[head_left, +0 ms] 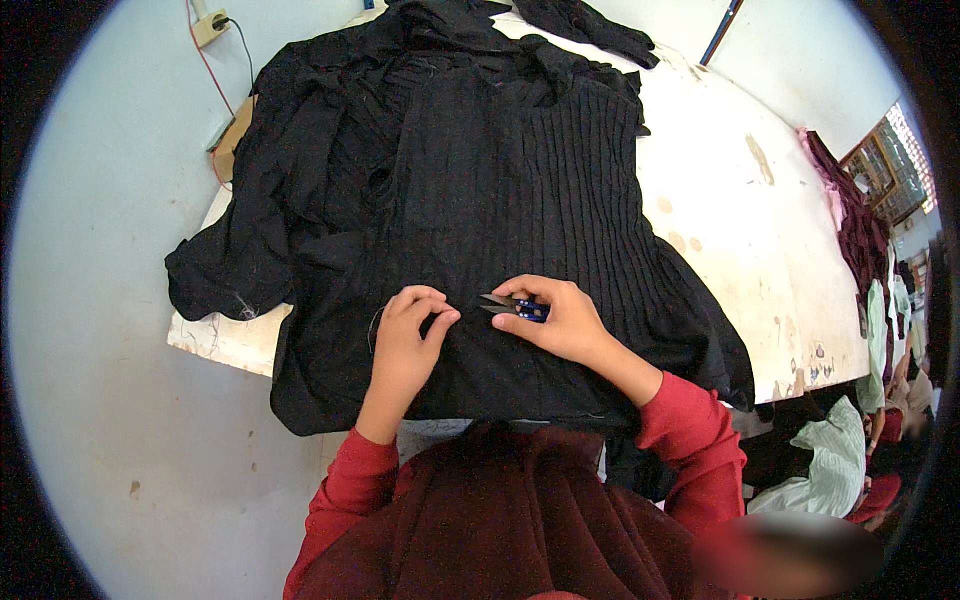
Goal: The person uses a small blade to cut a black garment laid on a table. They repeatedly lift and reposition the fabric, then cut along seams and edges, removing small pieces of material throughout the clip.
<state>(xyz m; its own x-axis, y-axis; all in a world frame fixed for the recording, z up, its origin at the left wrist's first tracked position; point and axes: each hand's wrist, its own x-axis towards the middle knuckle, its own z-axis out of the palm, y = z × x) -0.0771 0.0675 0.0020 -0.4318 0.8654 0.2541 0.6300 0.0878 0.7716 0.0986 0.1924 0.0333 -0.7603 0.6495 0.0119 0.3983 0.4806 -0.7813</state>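
Observation:
A black pleated garment [460,180] lies spread over the table and hangs over its near edge. My right hand [555,318] grips a pair of small blue-handled thread snips [530,311] just above the cloth. The two pointed blades are apart and face left, toward my other hand. My left hand [408,330] is closed in a pinch, thumb against fingers, a short way left of the blade tips. A thin pale thread hangs beside its outer edge. Whatever sits between its fingertips is too small to make out.
The white table [740,230] has stains and worn edges. More black cloth [590,28] lies at its far side. A wall socket with a plug [212,28] is at the upper left. Dark red and pale clothes [850,215] hang at the right, with a pale striped cloth [825,465] lower down.

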